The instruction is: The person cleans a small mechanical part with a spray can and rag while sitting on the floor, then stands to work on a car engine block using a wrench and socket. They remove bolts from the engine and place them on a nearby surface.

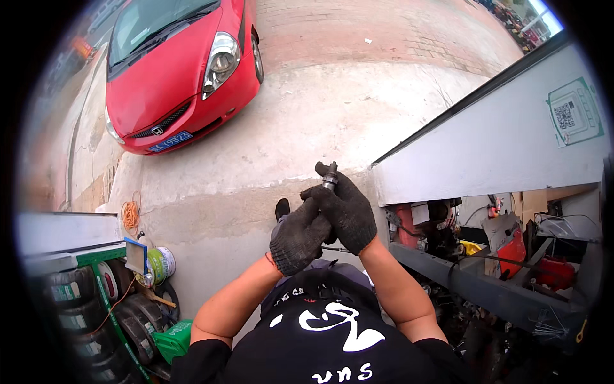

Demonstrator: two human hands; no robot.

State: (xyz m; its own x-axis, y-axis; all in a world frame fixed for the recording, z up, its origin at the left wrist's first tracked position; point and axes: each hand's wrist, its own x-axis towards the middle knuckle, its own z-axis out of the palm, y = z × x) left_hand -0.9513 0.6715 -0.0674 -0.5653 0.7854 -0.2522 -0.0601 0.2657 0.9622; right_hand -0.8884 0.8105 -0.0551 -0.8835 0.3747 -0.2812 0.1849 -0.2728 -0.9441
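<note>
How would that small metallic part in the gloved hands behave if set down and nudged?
The metallic part would probably roll, since its visible end looks roughly round. Its shiny grey surface suggests metal, so it is likely stiff and perhaps heavy for its size.

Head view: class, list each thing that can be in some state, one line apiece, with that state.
Right hand: gloved, closed around the metal part
Metal part: held, its tip sticking up past the fingers
Left hand: gloved, curled against the right hand; its grip is hidden
Red car: standing, hood shut
Orange cord: loosely coiled
Tyres: packed together
</note>
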